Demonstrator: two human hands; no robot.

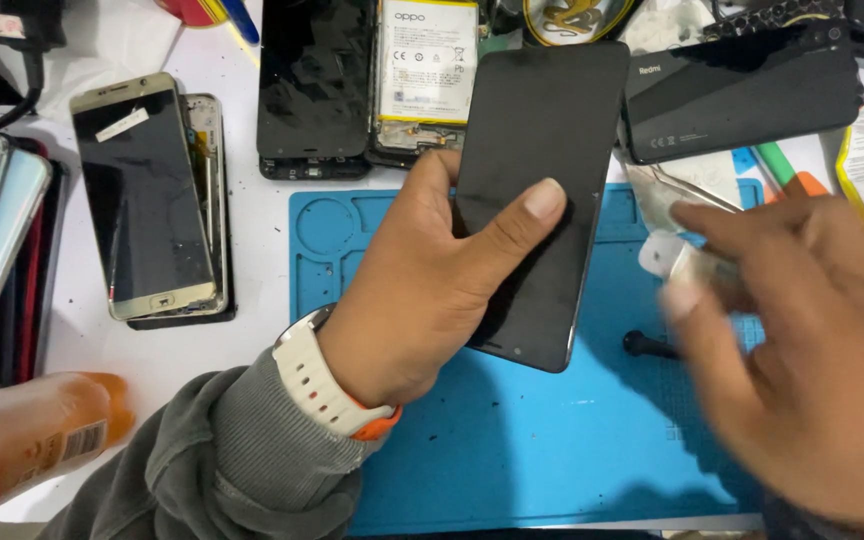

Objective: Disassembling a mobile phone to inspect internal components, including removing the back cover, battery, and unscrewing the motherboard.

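Black phone [537, 180] up off the blue mat [512, 450], tilted | left hand [422, 300] clamped on it, thumb across the dark screen | right hand [802, 370] blurred beside it, fingers seemingly pinching a small white piece [667, 258] | 1 gold phone [147, 195] lies well left.

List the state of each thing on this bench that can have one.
Black phone: screen dark, held up in left hand.
Right hand: blurred, pinching a small white piece.
Gold phone: screen dark, lying flat.
Opened phone: back off, battery exposed.
Blue mat: flat.
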